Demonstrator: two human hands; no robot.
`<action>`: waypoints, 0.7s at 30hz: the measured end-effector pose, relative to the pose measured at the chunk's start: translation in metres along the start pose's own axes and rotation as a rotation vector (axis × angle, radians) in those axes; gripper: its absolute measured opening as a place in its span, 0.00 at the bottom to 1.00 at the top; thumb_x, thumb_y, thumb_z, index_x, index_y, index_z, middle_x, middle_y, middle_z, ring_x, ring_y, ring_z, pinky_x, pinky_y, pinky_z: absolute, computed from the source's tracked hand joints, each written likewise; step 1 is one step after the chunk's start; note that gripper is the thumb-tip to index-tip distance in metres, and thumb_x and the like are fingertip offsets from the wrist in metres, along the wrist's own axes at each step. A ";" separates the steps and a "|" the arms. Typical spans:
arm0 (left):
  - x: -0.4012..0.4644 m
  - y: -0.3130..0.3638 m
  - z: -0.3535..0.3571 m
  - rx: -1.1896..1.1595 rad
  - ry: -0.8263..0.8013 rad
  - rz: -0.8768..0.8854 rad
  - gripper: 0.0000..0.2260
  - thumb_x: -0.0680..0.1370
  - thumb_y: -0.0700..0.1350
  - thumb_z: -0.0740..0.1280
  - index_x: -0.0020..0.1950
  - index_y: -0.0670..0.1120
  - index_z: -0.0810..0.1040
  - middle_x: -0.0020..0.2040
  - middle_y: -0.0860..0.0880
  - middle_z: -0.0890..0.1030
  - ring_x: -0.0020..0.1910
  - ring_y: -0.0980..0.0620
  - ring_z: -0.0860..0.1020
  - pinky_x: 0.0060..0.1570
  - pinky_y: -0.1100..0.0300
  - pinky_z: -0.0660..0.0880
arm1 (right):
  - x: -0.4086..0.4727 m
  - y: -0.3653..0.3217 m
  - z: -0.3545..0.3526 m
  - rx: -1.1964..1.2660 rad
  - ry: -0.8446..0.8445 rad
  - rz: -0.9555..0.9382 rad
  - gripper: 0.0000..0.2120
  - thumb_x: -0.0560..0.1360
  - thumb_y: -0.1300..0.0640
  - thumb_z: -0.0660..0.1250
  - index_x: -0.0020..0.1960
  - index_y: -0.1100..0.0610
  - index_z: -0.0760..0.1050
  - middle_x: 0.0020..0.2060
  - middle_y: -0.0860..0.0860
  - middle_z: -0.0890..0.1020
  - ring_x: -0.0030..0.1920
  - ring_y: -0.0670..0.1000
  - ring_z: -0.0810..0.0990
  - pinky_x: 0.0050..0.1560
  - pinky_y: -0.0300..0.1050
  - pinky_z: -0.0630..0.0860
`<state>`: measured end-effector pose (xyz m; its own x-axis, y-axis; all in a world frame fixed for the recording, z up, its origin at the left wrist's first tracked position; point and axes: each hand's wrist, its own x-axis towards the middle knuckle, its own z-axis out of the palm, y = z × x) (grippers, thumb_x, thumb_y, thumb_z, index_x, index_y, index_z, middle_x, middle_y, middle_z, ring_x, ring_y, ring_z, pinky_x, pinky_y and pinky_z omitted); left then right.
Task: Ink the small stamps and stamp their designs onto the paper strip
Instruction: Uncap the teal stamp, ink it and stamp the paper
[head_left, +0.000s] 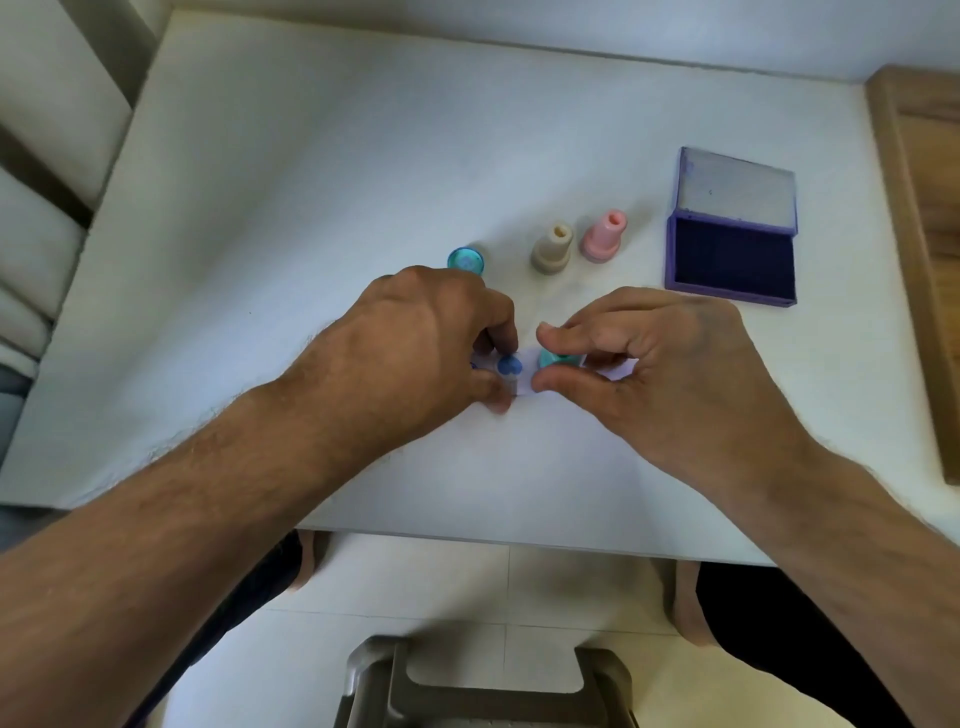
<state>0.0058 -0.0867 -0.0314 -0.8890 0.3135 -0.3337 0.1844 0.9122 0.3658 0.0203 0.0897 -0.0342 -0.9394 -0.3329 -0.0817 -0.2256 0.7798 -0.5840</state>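
A white paper strip (524, 371) lies on the white table (322, 182), mostly hidden under both hands. My left hand (421, 343) presses its left part flat with fingertips; a blue heart print (509, 366) shows beside those fingers. My right hand (649, 358) holds a teal stamp (551, 358) between thumb and fingers, its base down on the strip. A blue stamp (466, 260) lies on its side just beyond my left hand. A beige stamp (552, 248) and a pink stamp (604, 236) stand upright further back. The purple ink pad (731, 262) sits open at the right.
The ink pad's lid (737, 189) is folded back behind the pad. A wooden board (924, 249) runs along the table's right edge. Cushions (36, 208) lie to the left of the table. A grey stool (488, 686) stands below the near edge.
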 end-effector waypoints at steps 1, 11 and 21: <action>0.000 0.000 0.000 -0.003 -0.010 -0.004 0.13 0.71 0.56 0.74 0.53 0.56 0.80 0.45 0.58 0.78 0.45 0.58 0.76 0.44 0.65 0.68 | 0.000 -0.002 -0.001 -0.022 -0.008 0.004 0.20 0.67 0.43 0.68 0.52 0.54 0.84 0.43 0.52 0.85 0.38 0.47 0.79 0.48 0.37 0.76; 0.000 0.001 0.000 -0.039 -0.002 -0.010 0.12 0.70 0.54 0.75 0.51 0.54 0.81 0.44 0.56 0.78 0.44 0.57 0.76 0.44 0.64 0.68 | 0.003 -0.014 -0.006 -0.099 -0.037 0.221 0.18 0.69 0.45 0.71 0.56 0.50 0.82 0.53 0.46 0.85 0.45 0.43 0.80 0.62 0.38 0.69; -0.002 0.000 0.002 -0.060 0.032 0.029 0.11 0.70 0.52 0.76 0.50 0.52 0.82 0.45 0.54 0.79 0.45 0.54 0.78 0.45 0.62 0.71 | 0.012 -0.025 -0.019 -0.211 -0.192 0.198 0.18 0.74 0.48 0.69 0.63 0.50 0.78 0.59 0.44 0.82 0.55 0.45 0.81 0.67 0.39 0.66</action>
<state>0.0088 -0.0868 -0.0327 -0.8970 0.3298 -0.2943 0.1854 0.8851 0.4268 0.0095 0.0762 -0.0049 -0.9091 -0.2421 -0.3389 -0.1107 0.9249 -0.3637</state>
